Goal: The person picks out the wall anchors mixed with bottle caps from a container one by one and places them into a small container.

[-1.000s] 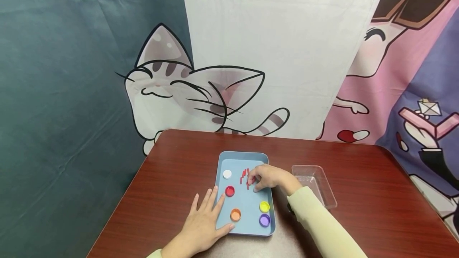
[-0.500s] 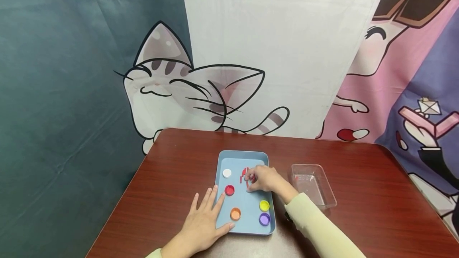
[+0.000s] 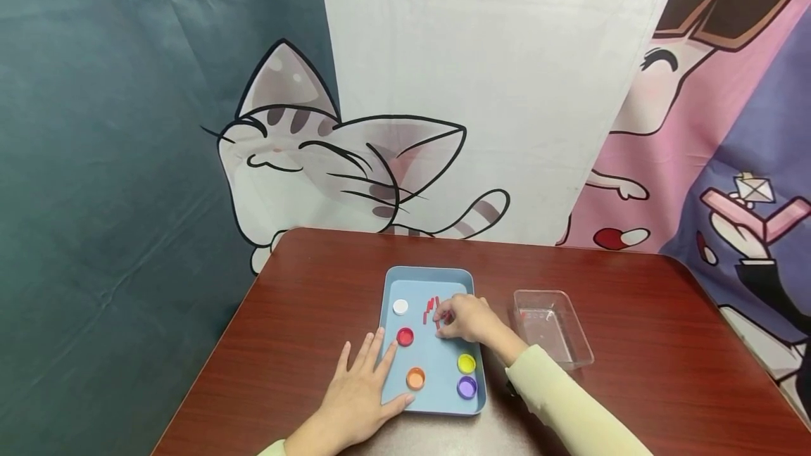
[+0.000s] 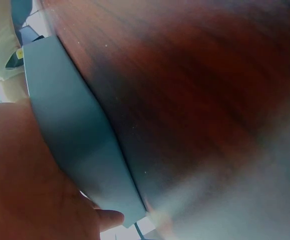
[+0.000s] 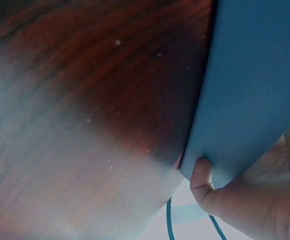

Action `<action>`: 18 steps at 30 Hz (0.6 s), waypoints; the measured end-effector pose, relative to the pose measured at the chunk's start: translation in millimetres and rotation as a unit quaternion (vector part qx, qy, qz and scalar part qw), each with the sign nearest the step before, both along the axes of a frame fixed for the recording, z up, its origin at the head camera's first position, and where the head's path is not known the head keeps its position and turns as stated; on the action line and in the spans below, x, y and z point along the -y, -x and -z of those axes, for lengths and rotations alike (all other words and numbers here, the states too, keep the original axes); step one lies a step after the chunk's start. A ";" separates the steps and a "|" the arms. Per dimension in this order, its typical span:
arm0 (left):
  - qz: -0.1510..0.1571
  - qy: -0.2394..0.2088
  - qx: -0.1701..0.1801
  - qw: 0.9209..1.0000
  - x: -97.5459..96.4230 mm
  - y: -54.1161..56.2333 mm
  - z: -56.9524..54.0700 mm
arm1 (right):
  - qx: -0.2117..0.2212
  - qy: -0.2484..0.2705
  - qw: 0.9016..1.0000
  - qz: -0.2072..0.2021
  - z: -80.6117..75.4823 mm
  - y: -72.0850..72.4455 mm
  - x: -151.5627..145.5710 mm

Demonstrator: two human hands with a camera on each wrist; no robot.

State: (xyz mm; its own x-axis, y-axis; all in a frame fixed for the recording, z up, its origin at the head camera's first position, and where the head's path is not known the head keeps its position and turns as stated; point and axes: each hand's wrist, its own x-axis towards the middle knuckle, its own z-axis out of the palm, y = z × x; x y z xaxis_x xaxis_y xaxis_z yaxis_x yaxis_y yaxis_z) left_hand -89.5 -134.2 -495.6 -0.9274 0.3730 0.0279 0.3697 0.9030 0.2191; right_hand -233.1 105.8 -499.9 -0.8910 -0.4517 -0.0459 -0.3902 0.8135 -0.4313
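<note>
Here's the blue tray point(image 3: 437, 403), carrying the action: red sticks point(image 3: 431, 304) lie in its far half, the right hand point(image 3: 465, 317) bent over them, thumb and finger beside one; can't tell if they pinch it. Left hand point(image 3: 361, 393) spread loose across the tray's left edge, grasping nothing. Inside, white point(image 3: 400, 307), red point(image 3: 405, 337) and orange caps point(image 3: 415, 378) line the tray's left, yellow point(image 3: 466, 363) and purple caps point(image 3: 467, 388) its near right. Right of the tray, a clear box point(image 3: 538, 292) shows an indistinct reddish spot.
</note>
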 end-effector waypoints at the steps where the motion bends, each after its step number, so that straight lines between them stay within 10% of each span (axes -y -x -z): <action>1: -0.001 -0.001 0.001 1.000 0.0 0.1 0.3 | -0.003 0.001 1.000 -0.001 -0.3 -0.5 -0.6; 18: -0.005 -0.004 0.014 1.000 -0.5 0.2 2.3 | -0.055 0.090 0.994 -0.037 -22.7 -15.4 -33.4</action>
